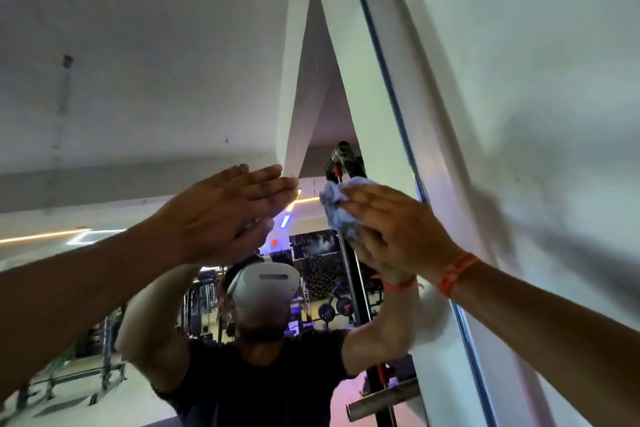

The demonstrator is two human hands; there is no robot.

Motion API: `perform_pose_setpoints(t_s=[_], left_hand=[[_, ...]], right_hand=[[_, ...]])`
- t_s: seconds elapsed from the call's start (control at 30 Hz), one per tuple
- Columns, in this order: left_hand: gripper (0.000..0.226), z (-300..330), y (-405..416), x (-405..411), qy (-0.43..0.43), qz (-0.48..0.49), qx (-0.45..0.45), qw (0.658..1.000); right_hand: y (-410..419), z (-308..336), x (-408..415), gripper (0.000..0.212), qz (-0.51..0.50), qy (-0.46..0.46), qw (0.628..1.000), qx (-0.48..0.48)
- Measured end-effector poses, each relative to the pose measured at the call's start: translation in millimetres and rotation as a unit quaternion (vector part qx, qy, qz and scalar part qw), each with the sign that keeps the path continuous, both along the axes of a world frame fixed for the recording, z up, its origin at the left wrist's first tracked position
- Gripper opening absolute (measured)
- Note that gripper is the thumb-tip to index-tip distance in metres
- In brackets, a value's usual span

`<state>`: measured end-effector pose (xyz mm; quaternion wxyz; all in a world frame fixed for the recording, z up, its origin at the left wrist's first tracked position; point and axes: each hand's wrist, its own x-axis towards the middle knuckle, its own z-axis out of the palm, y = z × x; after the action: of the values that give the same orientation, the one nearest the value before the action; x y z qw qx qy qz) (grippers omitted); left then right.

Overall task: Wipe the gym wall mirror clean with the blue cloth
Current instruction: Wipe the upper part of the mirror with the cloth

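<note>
Right hand (398, 229) pressing blue cloth (334, 208) on mirror (138, 80), left hand (221, 215) flat

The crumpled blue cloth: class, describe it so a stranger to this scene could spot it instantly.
Start at the large wall mirror and follow its right edge. Beside that edge, the right hand, with an orange thread round its wrist, presses a crumpled pale blue cloth to the glass. The bare left hand alongside holds nothing.

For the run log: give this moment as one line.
phase: wiping | right hand: presses blue cloth on mirror, near right edge | left hand: flat, fingers straight | wall: right of mirror
</note>
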<state>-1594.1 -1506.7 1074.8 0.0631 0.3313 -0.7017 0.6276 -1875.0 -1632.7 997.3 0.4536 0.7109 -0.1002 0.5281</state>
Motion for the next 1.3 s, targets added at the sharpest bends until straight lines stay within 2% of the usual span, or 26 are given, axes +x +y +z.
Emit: perform_pose_setpoints(t_s=[0.1,0.2,0.23,0.3,0.37,0.4,0.43,0.5,0.6,0.63,0.7,0.8,0.83,0.87,0.97,1.03,1.07,1.1,1.13,1.23,1.3], left_hand=[[0.060,9.3,0.5,2.3,-0.024,0.014,-0.003,1.000],[0.061,24.5,1.9,4.0,0.006,0.016,-0.026,1.000],[0.061,30.7,3.5,4.8,0.025,0.016,-0.030,0.999],[0.062,42.8,6.5,9.2,0.038,0.028,-0.033,0.998],[0.063,53.6,8.8,15.1,0.025,0.051,-0.028,0.998],[0.064,58.5,9.1,17.5,0.022,0.063,-0.026,0.997],[0.066,63.0,10.5,19.0,0.023,0.073,-0.029,0.997],[0.072,73.8,13.0,18.4,0.047,0.083,-0.032,0.995],[0.084,94.3,15.7,11.8,0.092,0.096,-0.030,0.991],[0.087,100.7,16.3,9.2,0.097,0.101,-0.033,0.990],[0.092,111.4,19.1,5.6,0.101,0.116,-0.038,0.987],[0.097,117.1,25.1,6.0,0.105,0.140,-0.055,0.983],[0.097,117.8,26.4,8.2,0.103,0.154,-0.061,0.981],[0.095,118.7,26.5,10.7,0.098,0.166,-0.064,0.979],[0.087,125.2,25.7,18.7,0.089,0.177,-0.061,0.978],[0.083,132.4,26.2,23.2,0.086,0.165,-0.057,0.981],[0.081,134.1,26.3,25.1,0.087,0.159,-0.053,0.982],[0.082,134.6,26.4,28.5,0.086,0.156,-0.053,0.983],[0.084,134.2,26.3,31.7,0.085,0.152,-0.056,0.983],[0.087,128.2,26.9,41.8,0.089,0.147,-0.059,0.983],[0.081,124.7,28.4,48.5,0.096,0.142,-0.062,0.983]], right_hand=[[-4.8,60.8,2.6,0.038,0.032,-0.162,0.985,0.051],[4.2,69.5,43.7,0.033,0.138,-0.290,0.942,0.100],[10.7,57.7,56.9,0.032,0.161,-0.290,0.938,0.099],[17.5,25.6,63.6,0.033,0.175,-0.188,0.964,0.067],[11.3,16.4,36.2,0.035,0.106,-0.065,0.992,0.018],[4.7,27.3,16.8,0.037,0.058,-0.041,0.997,-0.002],[-2.4,43.9,1.2,0.037,0.023,-0.055,0.998,-0.003],[-6.1,84.8,-10.8,0.034,0.015,-0.158,0.987,0.032],[5.9,138.1,18.4,0.031,0.119,-0.271,0.948,0.114],[12.5,144.3,33.7,0.030,0.161,-0.271,0.940,0.132],[23.4,136.3,53.2,0.029,0.162,-0.198,0.960,0.114],[19.5,110.2,30.8,0.043,0.039,0.009,0.996,0.076],[16.6,116.8,14.8,0.048,0.002,0.027,0.997,0.072],[12.4,127.9,1.9,0.052,-0.018,0.001,0.996,0.082],[13.3,179.1,7.2,0.051,-0.018,-0.187,0.968,0.163],[21.5,206.6,48.4,0.045,0.066,-0.274,0.945,0.168],[24.8,211.2,70.0,0.044,0.132,-0.283,0.934,0.173],[28.6,209.3,86.5,0.043,0.187,-0.271,0.930,0.163],[33.6,200.6,93.4,0.039,0.200,-0.242,0.938,0.148],[34.5,164.7,73.0,0.038,0.152,-0.109,0.981,0.057],[25.1,156.7,52.7,0.046,0.111,-0.074,0.990,0.045]])
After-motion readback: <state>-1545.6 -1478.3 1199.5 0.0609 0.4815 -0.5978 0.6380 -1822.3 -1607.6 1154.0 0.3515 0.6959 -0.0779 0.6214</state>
